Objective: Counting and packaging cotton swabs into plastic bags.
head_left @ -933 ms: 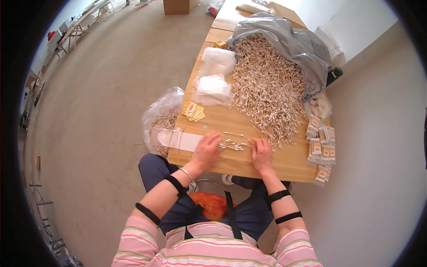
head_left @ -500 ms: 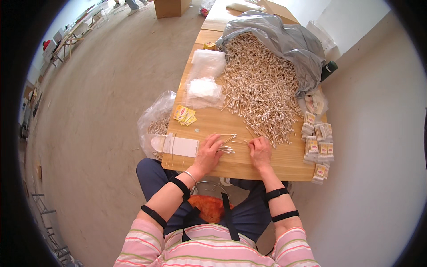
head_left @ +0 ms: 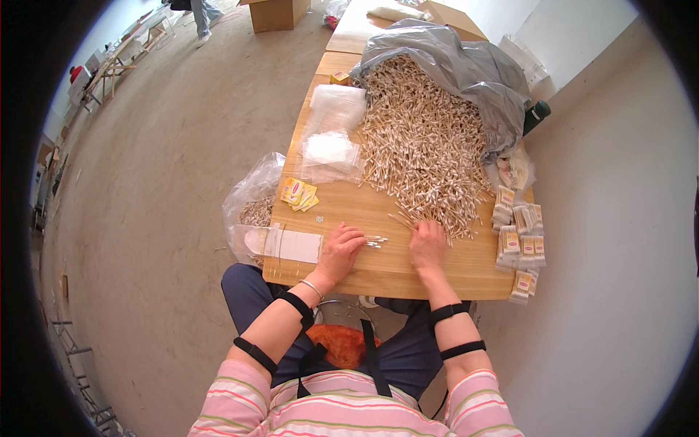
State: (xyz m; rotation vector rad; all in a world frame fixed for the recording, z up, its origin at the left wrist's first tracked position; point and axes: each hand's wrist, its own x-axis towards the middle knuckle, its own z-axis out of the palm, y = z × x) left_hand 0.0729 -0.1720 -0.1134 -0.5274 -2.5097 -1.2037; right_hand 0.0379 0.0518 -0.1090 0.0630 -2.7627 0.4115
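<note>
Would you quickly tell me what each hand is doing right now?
Left hand: closed on a small bunch of cotton swabs.
Right hand: palm down at the swab pile; grip cannot be told.

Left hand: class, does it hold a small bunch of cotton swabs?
Yes, the left hand grips a small bunch of cotton swabs whose white tips stick out on the wooden table.

A long wooden table [head_left: 378, 266] carries a big heap of cotton swabs [head_left: 426, 142] spilling from a grey bag [head_left: 466, 65]. Left of the heap lie clear plastic bags [head_left: 331, 149] and small yellow packets [head_left: 298, 194]. Stacks of filled packs [head_left: 518, 240] line the right edge. A white card [head_left: 291, 245] sits at the near left corner, where a clear sack [head_left: 251, 204] hangs.
</note>
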